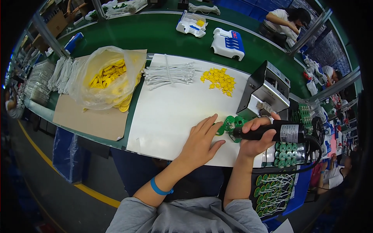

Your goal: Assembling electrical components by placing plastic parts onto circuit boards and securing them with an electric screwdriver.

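Note:
My right hand [254, 144] grips a black electric screwdriver [272, 133] lying sideways, its tip pointing left at a green round circuit board [230, 124] on the white mat [167, 112]. My left hand [202, 140] lies flat on the mat with its fingers spread, the fingertips holding the green board's left edge. A blue band circles my left wrist.
Loose yellow discs [219, 79] and a bundle of white cable ties [169, 73] lie at the mat's far side. A clear bag of yellow parts [108, 77] sits on cardboard at left. A grey metal machine [266, 91] stands right. Green boards [285, 153] and wired boards [274, 190] fill trays at right.

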A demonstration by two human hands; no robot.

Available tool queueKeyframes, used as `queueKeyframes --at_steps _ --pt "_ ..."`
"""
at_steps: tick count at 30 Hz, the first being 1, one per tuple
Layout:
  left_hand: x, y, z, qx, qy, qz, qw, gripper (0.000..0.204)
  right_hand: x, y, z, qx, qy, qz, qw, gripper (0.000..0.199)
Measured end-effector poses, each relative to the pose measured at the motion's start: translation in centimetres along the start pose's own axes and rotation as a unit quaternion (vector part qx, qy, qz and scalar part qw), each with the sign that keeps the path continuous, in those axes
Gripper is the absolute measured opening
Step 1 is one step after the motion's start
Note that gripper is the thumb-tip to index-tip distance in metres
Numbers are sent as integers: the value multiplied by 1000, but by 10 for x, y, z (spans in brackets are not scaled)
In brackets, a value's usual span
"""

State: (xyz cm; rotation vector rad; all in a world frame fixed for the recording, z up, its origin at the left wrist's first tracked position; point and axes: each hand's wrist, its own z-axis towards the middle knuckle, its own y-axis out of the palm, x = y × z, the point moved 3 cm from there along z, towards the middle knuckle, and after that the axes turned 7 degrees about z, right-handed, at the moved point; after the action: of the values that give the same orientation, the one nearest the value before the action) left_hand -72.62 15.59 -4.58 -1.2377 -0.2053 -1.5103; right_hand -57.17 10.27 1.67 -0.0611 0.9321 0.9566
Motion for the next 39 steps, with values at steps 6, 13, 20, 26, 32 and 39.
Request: queueKeyframes --at_steps 6,13,20,26,32,39 --pt "-6 8 -3 1 9 12 1000 33 3 5 2 -38 -1 -14 999 68" --pt "-6 7 0 22 23 17 999 21 3 4 2 -35 25 2 999 67" --pt "-11 7 3 21 21 6 1000 21 7 7 2 -61 29 0 998 67" --pt "-12 8 5 16 15 7 1000 21 8 8 5 -63 34 5 997 67" --pt "-9 8 5 17 13 9 1000 21 7 7 6 -66 39 13 997 65" --pt "-8 7 6 15 11 11 1000 21 10 12 6 -90 112 70 987 43"
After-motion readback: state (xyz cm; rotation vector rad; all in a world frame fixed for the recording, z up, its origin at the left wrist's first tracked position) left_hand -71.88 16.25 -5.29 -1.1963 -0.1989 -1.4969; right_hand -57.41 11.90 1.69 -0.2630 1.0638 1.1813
